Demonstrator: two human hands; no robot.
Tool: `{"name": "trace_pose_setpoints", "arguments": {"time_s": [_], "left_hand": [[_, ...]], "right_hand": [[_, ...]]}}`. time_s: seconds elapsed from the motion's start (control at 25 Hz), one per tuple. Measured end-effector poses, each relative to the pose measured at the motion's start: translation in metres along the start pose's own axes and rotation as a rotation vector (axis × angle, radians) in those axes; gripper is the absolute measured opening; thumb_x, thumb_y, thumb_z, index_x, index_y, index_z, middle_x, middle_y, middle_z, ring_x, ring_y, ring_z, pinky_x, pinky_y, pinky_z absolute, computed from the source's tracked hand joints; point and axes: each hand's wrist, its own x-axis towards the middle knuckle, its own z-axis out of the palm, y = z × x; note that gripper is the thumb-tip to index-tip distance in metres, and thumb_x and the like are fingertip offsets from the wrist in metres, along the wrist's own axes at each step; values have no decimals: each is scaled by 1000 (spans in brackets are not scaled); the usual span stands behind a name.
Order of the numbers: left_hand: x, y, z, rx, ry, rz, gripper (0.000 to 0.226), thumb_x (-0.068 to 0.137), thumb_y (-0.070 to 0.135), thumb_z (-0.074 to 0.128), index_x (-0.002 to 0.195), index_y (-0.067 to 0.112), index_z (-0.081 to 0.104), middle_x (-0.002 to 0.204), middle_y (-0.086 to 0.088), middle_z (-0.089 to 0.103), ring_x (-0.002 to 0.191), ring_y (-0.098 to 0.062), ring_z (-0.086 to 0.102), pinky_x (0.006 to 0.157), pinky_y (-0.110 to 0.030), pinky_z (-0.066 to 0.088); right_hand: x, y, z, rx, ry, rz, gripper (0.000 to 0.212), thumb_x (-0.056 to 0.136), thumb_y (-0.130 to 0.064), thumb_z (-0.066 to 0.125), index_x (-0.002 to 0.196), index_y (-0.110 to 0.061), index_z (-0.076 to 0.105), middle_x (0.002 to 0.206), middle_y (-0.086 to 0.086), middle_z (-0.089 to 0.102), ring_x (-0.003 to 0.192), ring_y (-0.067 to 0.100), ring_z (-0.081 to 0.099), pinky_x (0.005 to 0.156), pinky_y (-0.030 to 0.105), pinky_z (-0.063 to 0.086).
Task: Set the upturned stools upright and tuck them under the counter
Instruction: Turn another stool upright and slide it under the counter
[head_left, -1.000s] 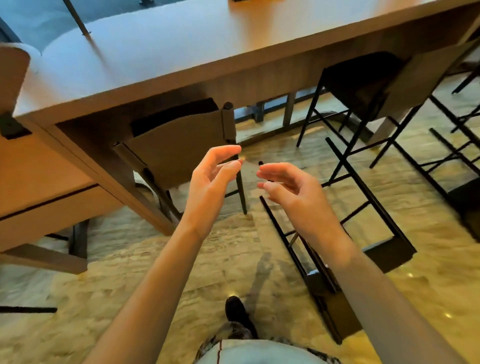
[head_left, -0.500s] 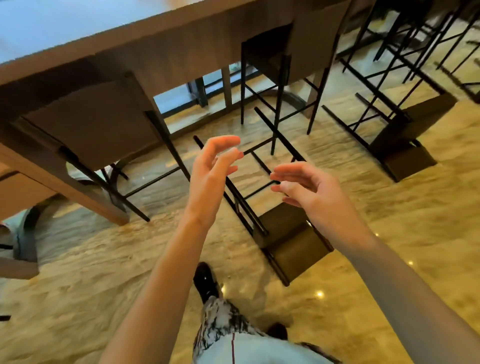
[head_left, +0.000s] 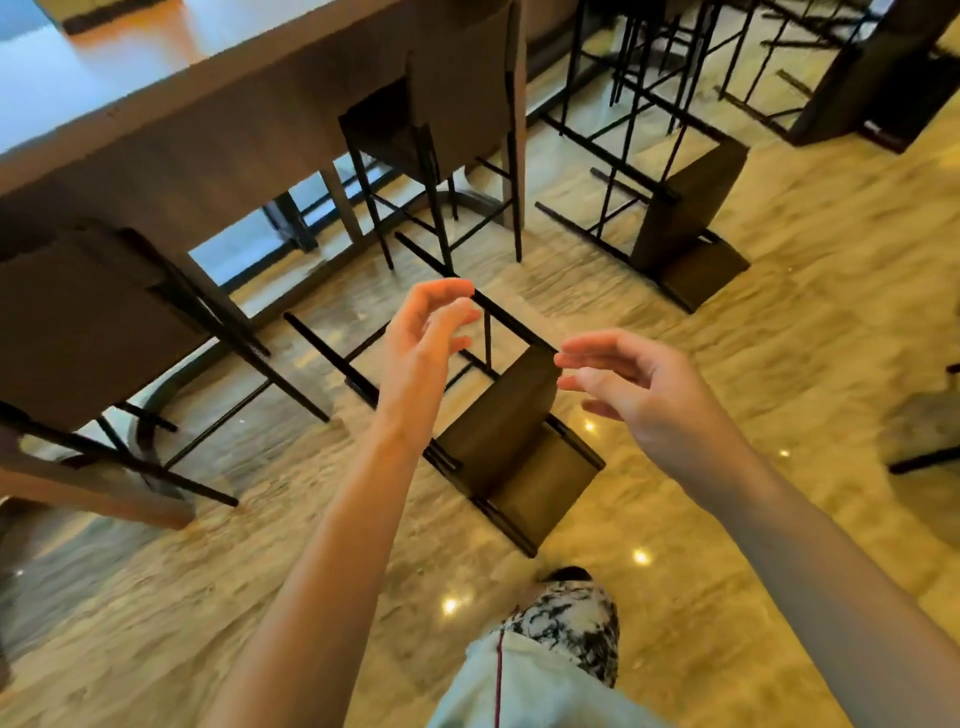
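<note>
An upturned stool (head_left: 511, 436) lies on the floor in front of me, its brown seat toward me and its black metal legs pointing at the wooden counter (head_left: 171, 104). My left hand (head_left: 423, 358) hovers open just above its upper leg. My right hand (head_left: 639, 389) floats open over the seat's far edge, touching nothing. A second upturned stool (head_left: 680, 223) lies further right. Two upright stools, one at the left (head_left: 98, 322) and one in the middle (head_left: 457, 98), stand tucked under the counter.
More black-framed stools (head_left: 727, 62) crowd the far right by a dark cabinet (head_left: 878, 88). A dark chair (head_left: 924, 431) sits at the right edge. The floor is glossy beige marble. My leg and shoe (head_left: 566, 618) are below the hands.
The view has swung right and closer to the fallen stool. Both open hands have moved forward over it, the left one near its upper leg.
</note>
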Motion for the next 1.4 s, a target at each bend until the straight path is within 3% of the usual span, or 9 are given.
{"name": "trace_pose_setpoints", "arguments": {"time_s": [0.2,0.64,0.76,0.88,1.16,1.4], "left_hand": [[32,-10,67,11,-31,-16,24,97,23,54,115,11,64,118,0,66,109,-17,66,92,-34,54],[136,-48,207,-97,42,-122,22,100,20,53,116,9,63,126,-7,64,111,-21,65,96,-38,52],[145,-44,204,-107,56,-106,21,98,24,54,113,13,64,125,-6,65,111,-20,66,93,-35,53],[144,-44,182,-87,166,-109,19,99,24,53,111,17,65,124,-7,65,111,-20,66,92,-33,53],[105,-90,173,-54,432,-322,21,95,28,53,107,18,68,116,-1,70,107,-14,68,88,-28,53],[101,-136,188,-6,627,-464,16,100,16,54,102,23,68,113,1,69,108,-16,67,85,-29,49]], "right_hand": [[23,12,-63,-26,2,5,24,96,-17,59,112,-31,70,110,-14,72,104,4,68,87,25,52],[136,25,-204,-91,-23,52,22,97,-15,59,112,-25,69,108,-11,73,104,4,67,81,15,53],[160,23,-209,-72,-47,61,21,97,-16,57,113,-24,69,108,-10,73,103,6,68,84,22,56],[182,27,-196,-68,-153,102,21,98,-17,56,115,-24,68,108,-9,73,102,7,69,89,30,55],[237,61,-183,-96,-351,172,21,98,-18,56,111,-28,69,106,-11,73,100,5,70,87,33,56],[289,126,-183,-74,-463,315,19,98,-14,56,110,-22,69,104,-6,74,97,8,71,91,39,57]]}}
